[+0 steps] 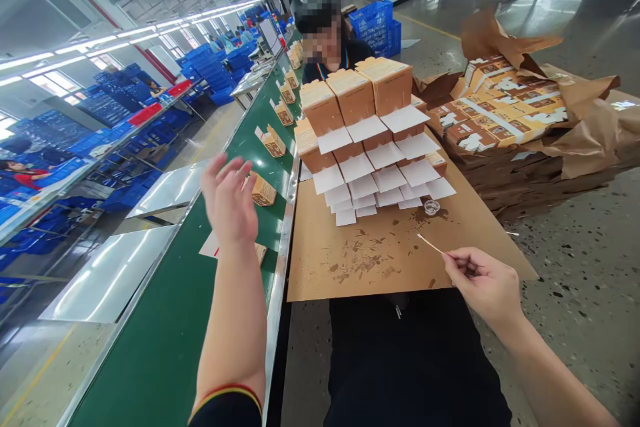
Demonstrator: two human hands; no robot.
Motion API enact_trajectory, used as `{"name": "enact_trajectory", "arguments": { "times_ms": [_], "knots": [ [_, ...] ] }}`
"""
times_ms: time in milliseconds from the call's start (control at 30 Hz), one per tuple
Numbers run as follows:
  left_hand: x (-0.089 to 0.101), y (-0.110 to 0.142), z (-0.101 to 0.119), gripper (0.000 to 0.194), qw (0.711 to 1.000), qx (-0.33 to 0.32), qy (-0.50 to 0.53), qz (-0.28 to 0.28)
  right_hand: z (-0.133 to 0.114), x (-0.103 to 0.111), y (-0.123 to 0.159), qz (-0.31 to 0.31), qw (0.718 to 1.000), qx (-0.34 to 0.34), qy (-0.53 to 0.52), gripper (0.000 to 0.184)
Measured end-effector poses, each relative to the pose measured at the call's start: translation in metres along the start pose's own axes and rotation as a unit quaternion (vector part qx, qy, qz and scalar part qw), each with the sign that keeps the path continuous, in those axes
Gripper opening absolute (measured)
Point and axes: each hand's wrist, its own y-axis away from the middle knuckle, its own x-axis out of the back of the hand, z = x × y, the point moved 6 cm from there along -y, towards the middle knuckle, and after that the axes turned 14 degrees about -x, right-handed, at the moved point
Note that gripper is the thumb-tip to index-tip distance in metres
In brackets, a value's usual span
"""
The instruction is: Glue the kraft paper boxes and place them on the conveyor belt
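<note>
My right hand (483,280) pinches a cotton swab (430,243) over the near right part of a brown cardboard sheet (320,273). The swab's white tip points up and left. Raised above the green conveyor belt (145,353), my left hand (229,197) has its fingers apart and holds nothing that I can see. Just beyond it a small brown carton (263,190) stands on the belt, partly covered by the fingers. Another carton with a white flap lies behind my left forearm. A stack of brown cartons (325,110) with white flaps (375,159) hanging out stands on the cardboard.
A small clear round dish (431,207) sits by the stack, near wet spots on the cardboard. Several cartons (273,141) line the belt. Flat printed cartons (500,110) lie in torn brown paper at right. A co-worker (325,27) sits behind the stack, near blue crates (375,27).
</note>
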Motion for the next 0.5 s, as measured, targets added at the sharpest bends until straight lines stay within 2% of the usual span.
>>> {"name": "enact_trajectory", "arguments": {
  "times_ms": [67,133,233,300,367,433,500],
  "knots": [
    [-0.053,-0.054,-0.004,0.079,0.989,-0.072,-0.024,-0.124,-0.01,-0.001,-0.001,-0.003,1.0,0.011,-0.009,0.045],
    [-0.097,-0.091,-0.011,0.098,0.963,-0.151,-0.048,-0.22,-0.016,-0.001,0.001,-0.004,1.0,0.023,-0.016,0.044],
    [-0.14,-0.112,-0.026,0.097,0.922,-0.221,-0.088,-0.305,-0.018,0.003,0.004,0.011,0.999,0.036,-0.019,0.039],
    [-0.156,-0.109,-0.038,0.086,0.903,-0.225,-0.117,-0.346,-0.015,0.007,0.005,0.027,0.999,0.037,-0.018,0.035],
    [-0.163,-0.099,-0.045,0.076,0.893,-0.207,-0.128,-0.379,-0.012,0.01,0.006,0.036,0.999,0.032,-0.017,0.033],
    [-0.163,-0.09,-0.042,0.071,0.892,-0.194,-0.119,-0.391,-0.01,0.012,0.006,0.041,0.999,0.025,-0.017,0.033],
    [-0.155,-0.085,-0.03,0.068,0.901,-0.198,-0.106,-0.372,-0.01,0.015,0.005,0.044,0.999,0.02,-0.017,0.033]
  ]
}}
